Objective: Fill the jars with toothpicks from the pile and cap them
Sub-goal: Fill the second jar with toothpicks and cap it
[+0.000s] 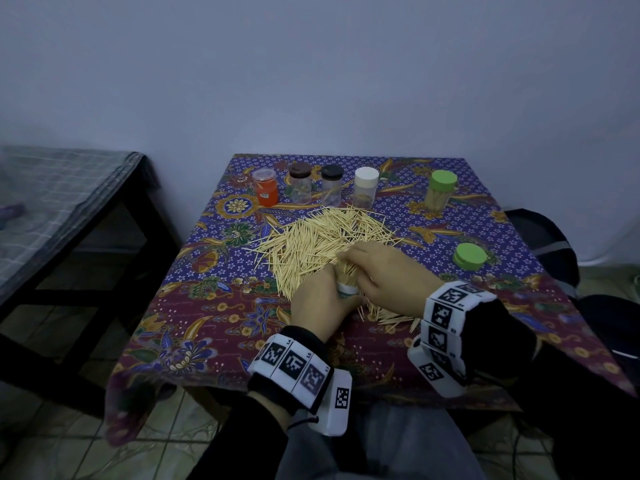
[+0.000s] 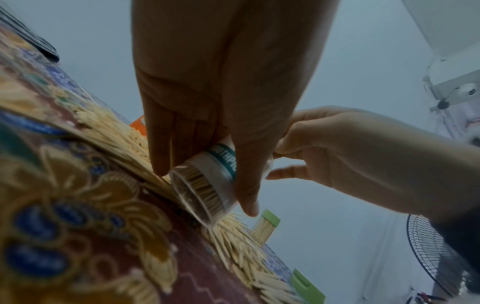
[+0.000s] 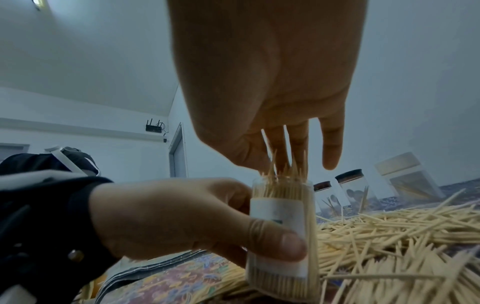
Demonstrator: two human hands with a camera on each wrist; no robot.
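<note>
Item in hand: clear labelled jar [image 3: 283, 232], nearly full, standing at the near edge of the toothpick pile [image 1: 325, 237] on the patterned tablecloth [image 1: 194, 327].
Your left hand [image 1: 320, 303]: fingers and thumb wrapped round the jar's body, thumb across the label; keep that hold firm and the jar upright.
Your right hand [image 1: 384, 271]: fingers extended down onto the toothpick tips at the jar mouth, little finger held clear; whether any picks are pinched cannot be told.
Technique: press the proud tips level with light taps, and straighten the slanted ones so that none stands above the rim.
Cap: loose green lid [image 1: 469, 256] lies to your right, well apart from the jar; likely the match.
Done stock: green-capped jar [image 1: 440, 190], filled, at the far right.
Pending stock: row of four capped jars [image 1: 313, 187] beyond the pile.
</note>
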